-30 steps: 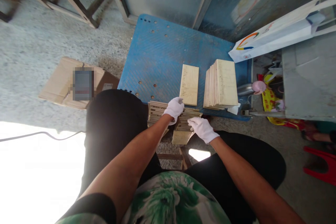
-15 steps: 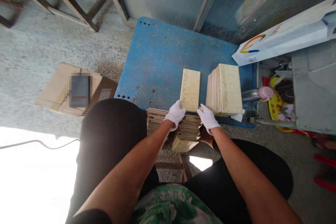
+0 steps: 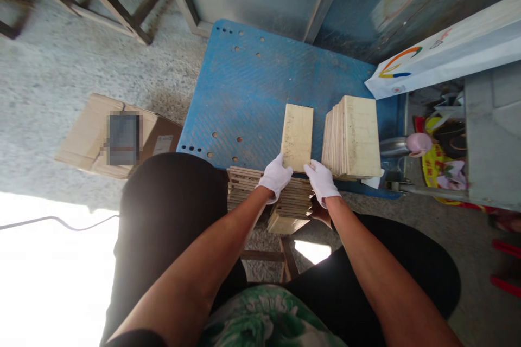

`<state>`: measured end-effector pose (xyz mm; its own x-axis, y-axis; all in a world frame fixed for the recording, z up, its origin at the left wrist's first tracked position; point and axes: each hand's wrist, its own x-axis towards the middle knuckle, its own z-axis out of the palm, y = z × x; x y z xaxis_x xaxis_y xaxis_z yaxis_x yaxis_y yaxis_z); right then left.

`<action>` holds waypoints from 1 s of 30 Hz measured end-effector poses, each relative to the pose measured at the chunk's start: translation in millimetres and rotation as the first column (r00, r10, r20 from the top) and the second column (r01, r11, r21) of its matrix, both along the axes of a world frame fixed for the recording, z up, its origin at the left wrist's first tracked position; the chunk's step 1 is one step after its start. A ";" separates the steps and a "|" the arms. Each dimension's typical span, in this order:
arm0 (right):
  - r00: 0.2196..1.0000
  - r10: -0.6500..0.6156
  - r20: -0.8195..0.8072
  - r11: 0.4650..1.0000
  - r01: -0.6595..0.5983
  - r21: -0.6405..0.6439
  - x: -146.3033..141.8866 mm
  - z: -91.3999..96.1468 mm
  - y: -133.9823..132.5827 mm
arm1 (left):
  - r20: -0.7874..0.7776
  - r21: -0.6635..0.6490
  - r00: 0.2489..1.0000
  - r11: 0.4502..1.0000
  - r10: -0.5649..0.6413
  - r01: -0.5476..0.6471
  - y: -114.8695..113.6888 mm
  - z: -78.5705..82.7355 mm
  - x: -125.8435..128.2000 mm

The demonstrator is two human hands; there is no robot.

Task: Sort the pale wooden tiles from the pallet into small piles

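Observation:
Both my hands wear white gloves. My left hand (image 3: 275,177) and my right hand (image 3: 321,180) are closed on the near end of a pale wooden board (image 3: 297,135) that lies lengthwise on the blue platform (image 3: 252,92). Just right of it stands a tall stack of the same boards (image 3: 353,136). Under my hands, between my knees, is a lower, rougher pile of boards (image 3: 285,200) resting on a wooden stool.
A cardboard box (image 3: 106,135) lies on the concrete floor at the left. A white carton (image 3: 443,49) leans over a grey cabinet (image 3: 492,135) at the right, with a pink-capped metal flask (image 3: 402,145) and bags beside it. A cable (image 3: 52,220) runs along the floor.
My right hand came up from the low pile to the near end of the single board, joining my left hand there. The board has shifted slightly away from me.

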<state>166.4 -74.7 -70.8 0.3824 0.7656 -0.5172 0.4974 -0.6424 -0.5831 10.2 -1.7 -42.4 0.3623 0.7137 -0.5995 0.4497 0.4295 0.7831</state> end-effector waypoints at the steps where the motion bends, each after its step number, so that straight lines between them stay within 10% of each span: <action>1: 0.998 -0.069 -0.004 0.998 0.069 0.013 -0.8 1.1 0.2 | -0.003 -0.001 1.000 1.000 0.005 -0.005 1.2 -0.3 0.0; 6: 0.931 -0.338 -0.138 0.936 0.347 0.050 -9.3 16.8 6.9 | -0.090 -0.080 0.981 0.980 0.174 -0.182 10.0 3.7 0.3; 10: 0.647 -0.521 -0.556 0.781 0.624 -0.006 -15.0 37.6 17.8 | 0.069 -0.228 0.913 0.897 0.403 -0.379 19.6 18.4 0.3; 17: 0.368 -0.402 -0.838 0.782 0.614 -0.106 -13.1 63.3 29.5 | 0.210 -0.431 0.833 0.813 0.512 -0.391 25.1 48.0 -5.9; 30: 0.529 -0.340 -0.778 0.776 0.625 0.086 -26.5 124.8 2.0 | 0.488 -0.549 0.724 0.817 0.487 -0.179 25.6 54.3 -23.0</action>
<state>139.8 -72.6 54.0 0.3836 0.7391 -0.5536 -0.4733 -0.3574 -0.8051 -12.8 23.9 11.9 0.5335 0.5736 -0.6216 -0.2728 0.8124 0.5154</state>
